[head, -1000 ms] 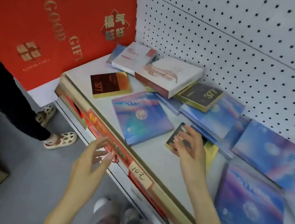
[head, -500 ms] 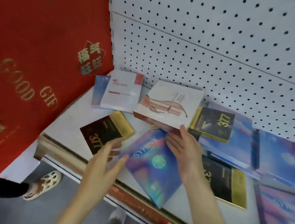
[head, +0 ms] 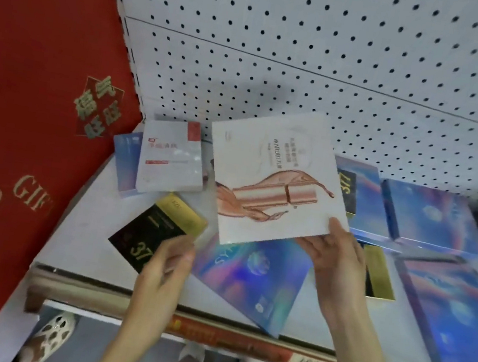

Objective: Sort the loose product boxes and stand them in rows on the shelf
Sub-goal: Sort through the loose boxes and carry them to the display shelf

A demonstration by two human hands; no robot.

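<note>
My right hand (head: 336, 256) grips the near right corner of a large white box with a rose-gold tube printed on it (head: 274, 179), tilted up off the shelf (head: 92, 234). My left hand (head: 167, 269) hovers with its fingers apart over a black and gold "377" box (head: 157, 230) lying flat at the left. A holographic blue box (head: 251, 280) lies between my hands. At the back left a white and red box (head: 170, 159) rests on a pale blue one (head: 125, 161).
Several blue holographic boxes (head: 429, 213) and two more black and gold "377" boxes (head: 379, 274) lie flat to the right. A white pegboard (head: 309, 68) backs the shelf. A big red gift box (head: 29, 90) stands at the left. A sandalled foot (head: 46, 338) shows below.
My right hand has taken hold of the white tube box and lifted it up off the pile. My left hand stays near the black and gold box. The view has swung left and closer.
</note>
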